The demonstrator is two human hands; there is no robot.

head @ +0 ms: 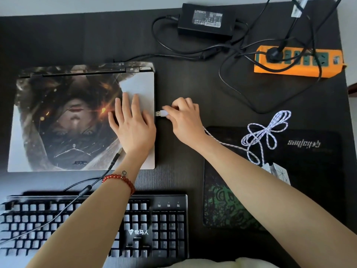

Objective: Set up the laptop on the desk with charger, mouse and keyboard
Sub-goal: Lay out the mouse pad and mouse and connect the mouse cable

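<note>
- Right now the closed laptop (63,117) lies flat on the dark surface (185,78), its lid covered with a printed picture of a face.
- The left hand (133,124) rests palm down on the right part of the lid, fingers straight and spread, holding nothing; a red bead bracelet (119,180) sits on that wrist.
- The right hand (185,118) pinches a white USB plug (161,113) between thumb and fingers, its metal tip pointing at the laptop's right edge and just beside it; whether it touches a port cannot be told.
- From that plug a white braided cable (264,136) runs under the right wrist and lies in loose loops on the dark mouse pad (313,171).
- A white mouse (276,171) shows on the pad, mostly hidden behind the right forearm.
- The black keyboard (166,225) lies at the near edge, under both forearms; its dark cable (58,215) crosses the keys, and its plug end (116,156) lies on the laptop lid near the left wrist.
- The black charger brick (206,20) sits at the far edge, its cord (170,53) running toward the laptop's back edge.
- An orange power strip (297,62) lies at the far right with a black plug (274,53) in it.
</note>
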